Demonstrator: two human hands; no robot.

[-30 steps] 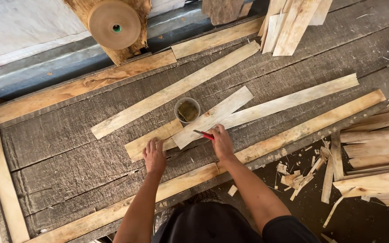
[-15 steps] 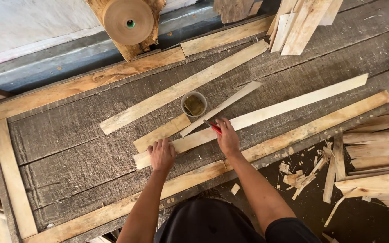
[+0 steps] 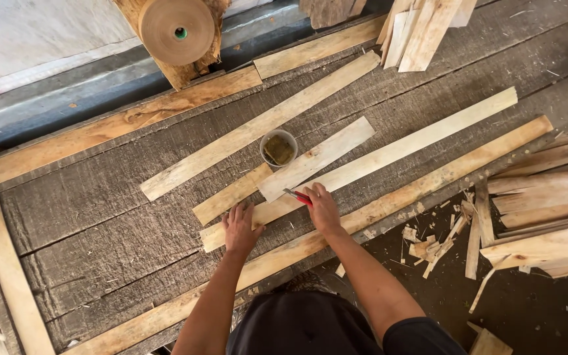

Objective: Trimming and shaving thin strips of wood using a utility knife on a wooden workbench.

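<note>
Head view: left hand (image 3: pixel 240 229) flat, released, pinning long thin wood strip (image 3: pixel 389 154); right hand (image 3: pixel 322 208) clenched on red-handled tool (image 3: pixel 298 196). Strip looks light, stiff, splintery; best held near mid-length.

A rough woodworking shop: a weathered plank tabletop (image 3: pixel 100 223) carries pale thin wood strips (image 3: pixel 258 125), more strips stack at one o'clock (image 3: pixel 422 26) and three o'clock (image 3: pixel 547 197), offcuts and splinters (image 3: pixel 435 243) litter the floor at four o'clock.

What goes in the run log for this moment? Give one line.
left hand: flat on long wood strip | right hand: holds red-handled tool against strip | small round cup: beside short strips
</note>
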